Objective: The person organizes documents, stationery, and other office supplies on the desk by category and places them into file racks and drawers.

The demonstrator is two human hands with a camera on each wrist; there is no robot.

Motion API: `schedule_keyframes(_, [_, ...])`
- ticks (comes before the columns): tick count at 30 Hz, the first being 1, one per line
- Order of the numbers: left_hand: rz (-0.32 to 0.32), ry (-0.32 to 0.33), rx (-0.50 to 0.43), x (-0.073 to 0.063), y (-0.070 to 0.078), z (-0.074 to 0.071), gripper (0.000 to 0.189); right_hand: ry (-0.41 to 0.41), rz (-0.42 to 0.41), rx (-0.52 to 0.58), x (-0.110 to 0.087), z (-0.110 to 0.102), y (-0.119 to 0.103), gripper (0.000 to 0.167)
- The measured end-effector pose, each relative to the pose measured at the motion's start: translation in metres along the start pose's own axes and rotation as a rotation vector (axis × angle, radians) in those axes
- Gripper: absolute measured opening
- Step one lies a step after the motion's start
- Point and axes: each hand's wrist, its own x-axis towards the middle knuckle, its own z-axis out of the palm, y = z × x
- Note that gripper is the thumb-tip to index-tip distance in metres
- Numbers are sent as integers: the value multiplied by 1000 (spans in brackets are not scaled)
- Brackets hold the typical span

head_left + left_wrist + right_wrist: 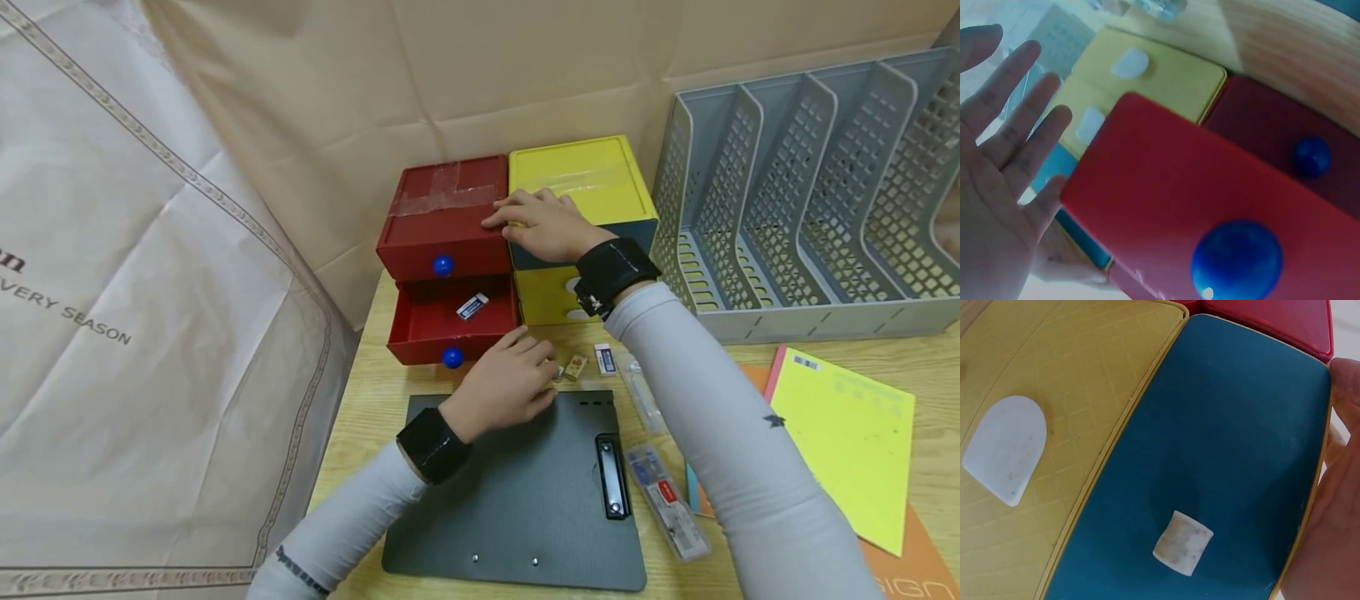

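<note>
My left hand [501, 385] hovers by the right front corner of a pulled-out red drawer [420, 321], above the top edge of a dark clipboard [517, 492]. In the left wrist view its fingers are spread beside a red drawer front [1160, 169] with a blue knob [1237, 259]; contact is unclear. A small eraser [472, 306] in a printed sleeve lies inside the drawer. My right hand [551, 227] rests over the tops of the red drawer box [420, 200] and the yellow drawer box [600, 167], holding nothing visible. In the right wrist view the teal drawer front [1229, 437] is beside it.
Another eraser [605, 359] and a tiny patterned block [576, 367] lie on the table ahead of the clipboard. A clear plastic case [667, 502] is right of it. Notebooks [847, 442] and a grey file rack [817, 321] stand farther right. Cloth [187, 333] hangs at left.
</note>
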Motion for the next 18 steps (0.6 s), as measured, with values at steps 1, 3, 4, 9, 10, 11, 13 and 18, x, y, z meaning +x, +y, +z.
schedule_keyframes(1, [-5, -16, 0, 1, 2, 2, 30, 0, 0, 0, 0, 0, 0, 40])
schedule_keyframes(3, [-20, -36, 7, 3, 5, 8, 33, -2, -1, 1, 1, 1, 0, 40])
schedule_keyframes(4, [-27, -42, 6, 5, 6, 11, 35, -2, -1, 0, 1, 0, 0, 40])
schedule_keyframes(9, [-102, -82, -35, 12, 13, 27, 46, -8, 0, -1, 1, -1, 1, 40])
schedule_keyframes(10, [-122, -90, -47, 12, 14, 30, 48, -10, -1, 1, 1, 0, 1, 40])
schedule_keyframes(11, [-142, -97, -56, 13, 15, 33, 51, -11, -1, 1, 1, 0, 2, 40])
schedule_keyframes(13, [-181, -108, -76, 16, 16, 38, 55, -9, 0, 0, 1, -1, 2, 40])
schedule_keyframes(18, [-284, -174, -124, 20, 16, 46, 63, -5, -6, -1, 1, 0, 2, 40])
